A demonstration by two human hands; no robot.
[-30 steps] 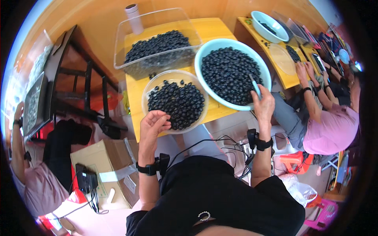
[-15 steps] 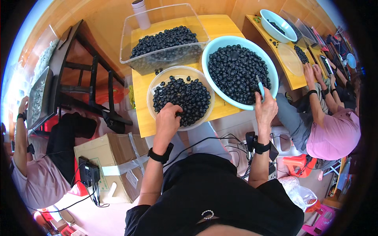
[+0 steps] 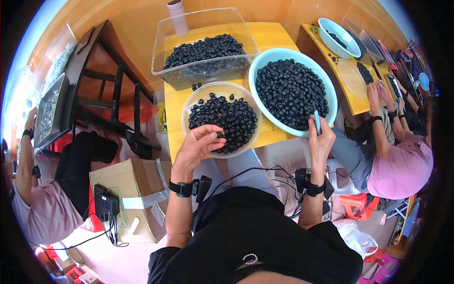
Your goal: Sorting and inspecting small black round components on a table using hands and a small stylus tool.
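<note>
My left hand (image 3: 195, 147) pinches one small dark ball between thumb and fingertips, above the near edge of a round clear tray (image 3: 185, 102). A heap of blue-black balls (image 3: 224, 124), like berries or beads, lies in that tray. My right hand (image 3: 321, 138) grips a light-blue-handled tool (image 3: 317, 122) at the near rim of a pale turquoise basin (image 3: 331, 83). More dark balls (image 3: 288, 90) fill the basin, with a flat dark piece among them. The tool's tip is hard to make out against them.
Behind the tray stands a clear plastic box (image 3: 158, 61) of dark balls, with a pale bottle (image 3: 178, 19) beyond. A cardboard box (image 3: 125, 175) stands on the floor at left. Cables hang near my lap. Co-workers sit at tables on both sides (image 3: 399, 163).
My left hand has lifted from the heap and turned, showing a dark ball in its fingertips. My right hand has shifted slightly down, and the tool now stands more upright.
</note>
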